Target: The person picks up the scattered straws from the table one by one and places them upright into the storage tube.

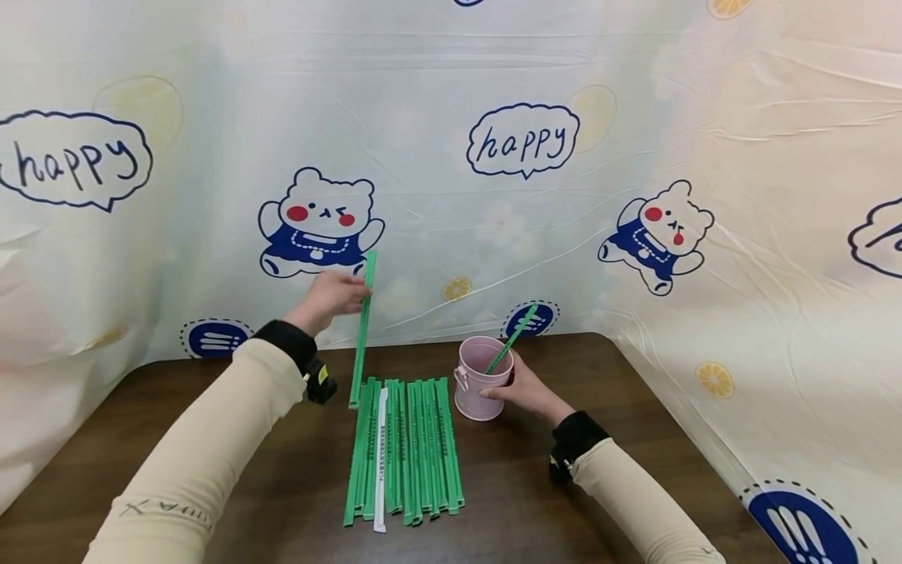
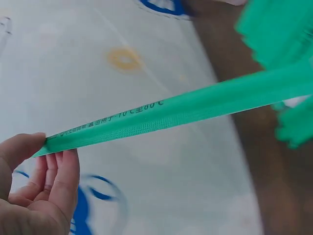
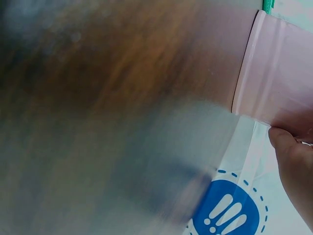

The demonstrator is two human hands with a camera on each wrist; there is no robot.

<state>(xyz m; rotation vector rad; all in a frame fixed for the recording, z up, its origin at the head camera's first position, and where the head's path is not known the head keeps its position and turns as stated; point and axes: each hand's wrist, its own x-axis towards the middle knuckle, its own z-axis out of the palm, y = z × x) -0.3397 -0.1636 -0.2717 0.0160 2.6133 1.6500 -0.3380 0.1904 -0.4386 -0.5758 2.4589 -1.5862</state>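
My left hand [image 1: 331, 300] pinches the top end of a long green wrapped stick [image 1: 362, 329], held nearly upright with its lower end by the row of sticks. In the left wrist view the thumb and fingers [image 2: 55, 172] pinch the tip of that green stick [image 2: 171, 113]. My right hand [image 1: 524, 388] grips the side of a small pink cup [image 1: 479, 377] on the brown table [image 1: 141, 415]. One green stick [image 1: 513, 338] leans inside the cup. The right wrist view shows the pink cup [image 3: 274, 73] and a finger [image 3: 293, 166] against it.
Several green wrapped sticks [image 1: 416, 450] and one white one [image 1: 381, 458] lie side by side on the table in front of me. A printed plastic sheet [image 1: 493, 157] with bears and "happy" bubbles walls in the back and right sides.
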